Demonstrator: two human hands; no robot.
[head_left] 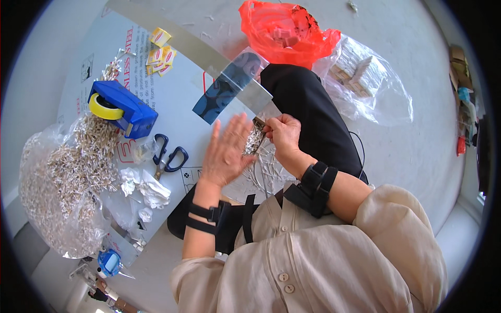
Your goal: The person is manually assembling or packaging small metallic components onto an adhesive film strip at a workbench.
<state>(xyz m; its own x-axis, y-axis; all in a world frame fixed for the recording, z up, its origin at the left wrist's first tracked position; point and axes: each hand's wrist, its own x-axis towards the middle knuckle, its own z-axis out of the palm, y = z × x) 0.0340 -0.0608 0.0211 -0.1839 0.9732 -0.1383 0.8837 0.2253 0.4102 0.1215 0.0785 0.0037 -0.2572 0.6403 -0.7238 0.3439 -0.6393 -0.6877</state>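
Observation:
My left hand [227, 152] is spread flat, fingers stretched out, beside a small bundle of thin pale sticks [254, 139] at the near edge of the table. My right hand [284, 136] is closed in a pinch just right of that bundle. What its fingertips grip is mostly hidden; a thin dark line runs down from them. Just beyond both hands is a shiny metal piece [254, 97], next to a dark blue patterned panel [222, 94]. More loose pale strips [267, 167] lie lower down, below and between my hands.
On the table [180, 104] are a blue tape dispenser [130, 112], dark-handled scissors [166, 156], yellow packets [160, 55], crumpled white tissue [151, 189] and a clear bag of sticks [68, 182]. A red plastic bag [287, 34] and a clear bag of white packs [360, 73] lie beyond my leg.

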